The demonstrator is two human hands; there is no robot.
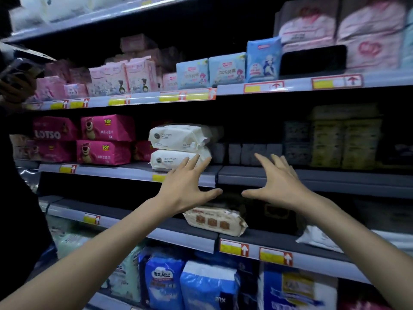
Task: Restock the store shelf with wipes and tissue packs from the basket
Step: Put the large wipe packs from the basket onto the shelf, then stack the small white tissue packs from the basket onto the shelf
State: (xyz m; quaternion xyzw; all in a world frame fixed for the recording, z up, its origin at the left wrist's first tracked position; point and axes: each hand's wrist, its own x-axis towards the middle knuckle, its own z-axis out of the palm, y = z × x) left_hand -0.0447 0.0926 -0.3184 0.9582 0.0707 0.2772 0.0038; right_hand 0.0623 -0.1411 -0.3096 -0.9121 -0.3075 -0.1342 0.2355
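Note:
Two white wipes packs [176, 146] lie stacked on the middle shelf [312, 177]. My left hand [185, 186] is spread open just in front of the lower pack, fingertips at its right end; whether they touch it I cannot tell. My right hand [277, 182] is open too, fingers spread, held in front of the shelf edge to the right of the stack and holding nothing. A beige wipes pack [215, 220] lies on the shelf below, under my hands. The basket is not in view.
Pink bear-print packs [105, 139] fill the middle shelf's left; grey and pale packs [252, 153] sit deeper at right. Blue and pink packs line the upper shelf [228, 68]. Blue bags [207, 285] stand at the bottom. Another person's hand [15, 86] shows at far left.

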